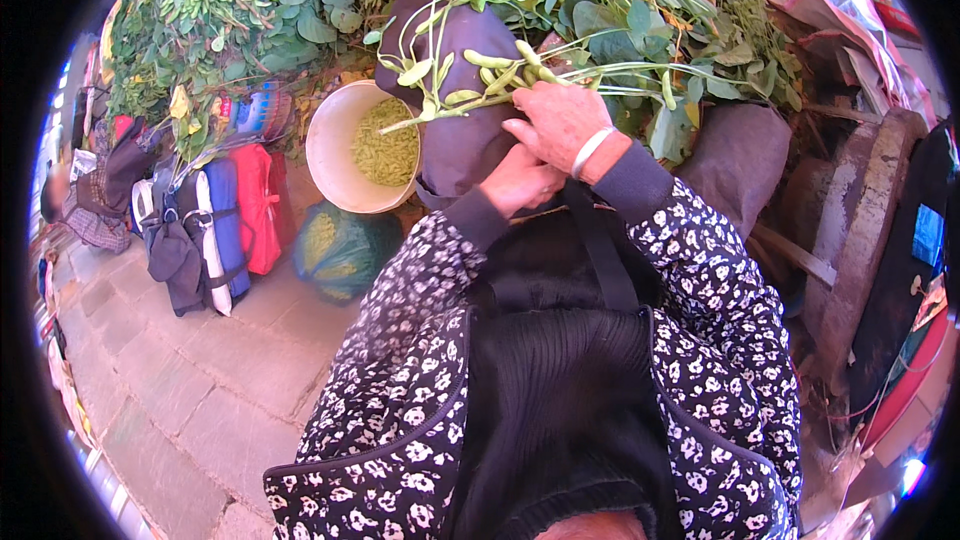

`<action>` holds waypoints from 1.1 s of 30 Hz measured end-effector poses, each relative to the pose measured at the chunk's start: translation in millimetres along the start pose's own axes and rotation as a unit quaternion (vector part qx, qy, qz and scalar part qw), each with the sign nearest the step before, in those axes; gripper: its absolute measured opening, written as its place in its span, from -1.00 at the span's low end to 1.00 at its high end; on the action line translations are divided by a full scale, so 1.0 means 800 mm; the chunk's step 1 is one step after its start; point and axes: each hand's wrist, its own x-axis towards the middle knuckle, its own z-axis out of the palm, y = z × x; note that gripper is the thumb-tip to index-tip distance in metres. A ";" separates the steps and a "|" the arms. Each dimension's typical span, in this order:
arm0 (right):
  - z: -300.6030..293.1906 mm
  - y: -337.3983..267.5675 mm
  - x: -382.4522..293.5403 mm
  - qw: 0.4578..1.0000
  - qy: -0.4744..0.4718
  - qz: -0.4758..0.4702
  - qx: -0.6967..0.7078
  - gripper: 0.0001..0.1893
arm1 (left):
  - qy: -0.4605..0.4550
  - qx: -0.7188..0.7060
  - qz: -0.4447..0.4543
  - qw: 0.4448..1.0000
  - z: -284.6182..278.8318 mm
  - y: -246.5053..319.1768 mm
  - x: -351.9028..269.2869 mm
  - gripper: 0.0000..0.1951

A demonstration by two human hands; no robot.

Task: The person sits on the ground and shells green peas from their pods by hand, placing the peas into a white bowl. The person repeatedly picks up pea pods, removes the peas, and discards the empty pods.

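A soybean stalk with green pods (pixel 487 64) lies across the person's lap, over dark trousers. My right hand (pixel 566 120), with a white bracelet at the wrist, is closed on the stalk by a cluster of pods. Just below and against it is my left hand (pixel 523 178), fingers curled in; whether it holds a pod cannot be told. To the left of the lap stands a white plastic bucket (pixel 326 150), partly filled with picked green pods (pixel 386 142). More leafy stalks (pixel 637 22) are piled beyond the knees.
A tied bag of pods (pixel 345 251) sits on the stone paving (pixel 210 405) below the bucket. Blue and red bags (pixel 259 210) stand at left, near a seated person (pixel 94 214). A heap of bean plants (pixel 217 15) fills the upper left. A heavy wheel-like object (pixel 862 240) is at right.
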 end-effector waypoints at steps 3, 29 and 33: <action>0.005 0.008 -0.017 0.999 0.027 -0.002 0.024 -0.72 | 0.023 -0.061 0.050 0.997 -0.016 0.021 -0.066 -0.73; 0.026 0.001 -0.037 0.775 0.251 0.195 0.546 -0.85 | 0.198 -0.064 0.135 0.969 -0.010 0.032 -0.031 -0.73; 0.022 0.013 -0.050 0.727 0.222 0.236 0.605 -0.84 | 0.137 -0.239 0.148 0.950 -0.010 0.022 0.022 -0.73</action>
